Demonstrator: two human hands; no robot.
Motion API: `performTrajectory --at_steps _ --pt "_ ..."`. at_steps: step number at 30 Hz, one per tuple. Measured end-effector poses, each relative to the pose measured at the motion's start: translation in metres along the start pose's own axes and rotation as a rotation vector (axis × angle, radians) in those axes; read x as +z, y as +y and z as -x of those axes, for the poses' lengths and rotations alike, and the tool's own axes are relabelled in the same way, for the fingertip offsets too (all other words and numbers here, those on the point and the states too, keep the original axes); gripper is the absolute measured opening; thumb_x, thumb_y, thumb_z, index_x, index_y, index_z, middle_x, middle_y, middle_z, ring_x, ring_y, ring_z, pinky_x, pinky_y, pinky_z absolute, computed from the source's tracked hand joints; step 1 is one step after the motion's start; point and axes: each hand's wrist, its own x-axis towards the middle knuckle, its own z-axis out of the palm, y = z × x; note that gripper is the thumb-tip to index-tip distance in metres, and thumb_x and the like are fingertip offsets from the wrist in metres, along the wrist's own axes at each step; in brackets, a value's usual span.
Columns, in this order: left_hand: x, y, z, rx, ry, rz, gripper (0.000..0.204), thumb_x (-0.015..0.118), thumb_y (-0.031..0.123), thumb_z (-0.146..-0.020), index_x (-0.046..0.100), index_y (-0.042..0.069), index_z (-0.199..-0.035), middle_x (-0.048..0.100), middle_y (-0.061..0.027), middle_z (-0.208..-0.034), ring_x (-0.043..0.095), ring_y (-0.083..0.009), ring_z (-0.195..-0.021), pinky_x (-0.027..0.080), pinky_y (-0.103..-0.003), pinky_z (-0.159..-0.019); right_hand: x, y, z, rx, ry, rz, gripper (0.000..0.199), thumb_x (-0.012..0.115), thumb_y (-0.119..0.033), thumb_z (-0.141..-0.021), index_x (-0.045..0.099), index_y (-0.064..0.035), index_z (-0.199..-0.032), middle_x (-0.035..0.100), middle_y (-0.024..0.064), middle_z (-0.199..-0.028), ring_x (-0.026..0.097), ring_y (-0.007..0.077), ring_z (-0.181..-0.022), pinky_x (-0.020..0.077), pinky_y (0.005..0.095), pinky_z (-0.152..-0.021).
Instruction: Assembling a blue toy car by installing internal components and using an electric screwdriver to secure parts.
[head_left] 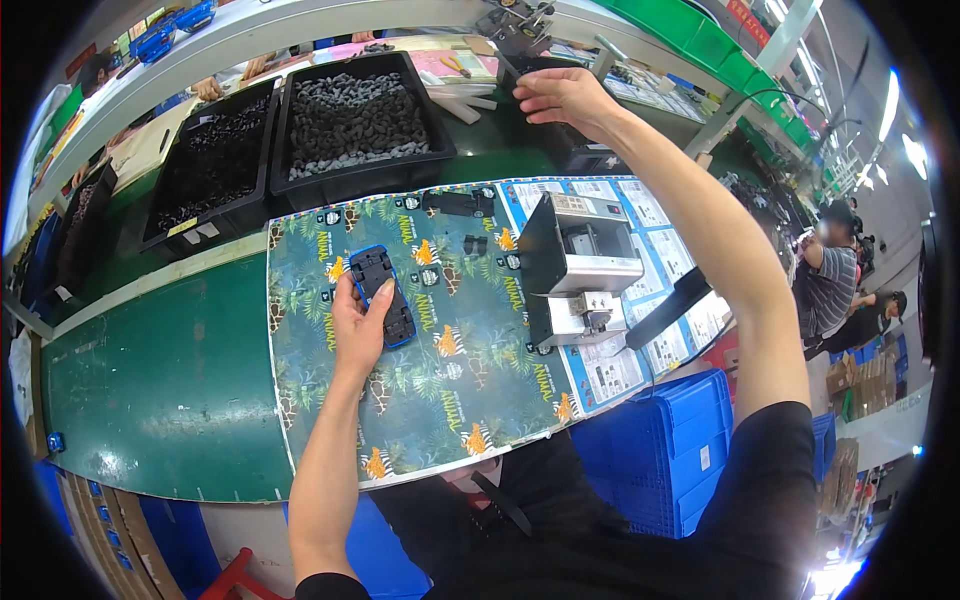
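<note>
My left hand [357,325] is closed around a toy car [372,265] with a blue body, its black underside turned up, above a printed sheet [430,380]. The thumb lies across the black base. My right hand [570,98] is stretched out to the far right, over a dark bin [545,140]. Its fingers are pressed together, and what they hold, if anything, is too small to name. A black toy car base [460,203] lies at the sheet's far edge, with small black parts [475,245] nearer to me.
A metal bench fixture [580,270] stands right of the sheet's middle. Black bins [283,150] of small dark parts line the far left side. Yellow-handled pliers [456,66] lie beyond them. A blue crate [675,450] sits below the table's right edge; people [832,265] are farther right.
</note>
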Motion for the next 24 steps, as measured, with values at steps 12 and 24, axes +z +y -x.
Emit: performTrajectory --at_steps 12,24 --pt "0.000 0.001 -0.001 -0.030 0.006 0.013 0.039 0.070 0.016 -0.091 0.052 0.000 -0.121 0.064 -0.0062 -0.103 0.060 -0.0108 -0.091 0.050 -0.026 -0.082 0.013 0.011 -0.014 -0.129 -0.065 -0.452 0.030 0.065 -0.018 -0.095 0.062 0.0024 -0.116 0.068 0.0140 -0.112 0.065 0.0191 -0.097 0.0557 0.0348 -0.088" --pt "0.001 0.000 0.000 -0.020 0.014 0.027 0.037 0.069 0.015 -0.091 0.052 0.001 -0.121 0.064 -0.0060 -0.102 0.060 -0.0104 -0.090 0.050 -0.026 -0.081 0.016 0.014 -0.015 -0.182 -0.004 -0.470 0.023 0.065 -0.014 -0.094 0.064 0.0047 -0.108 0.070 0.0160 -0.102 0.069 0.0207 -0.088 0.0581 0.0341 -0.082"
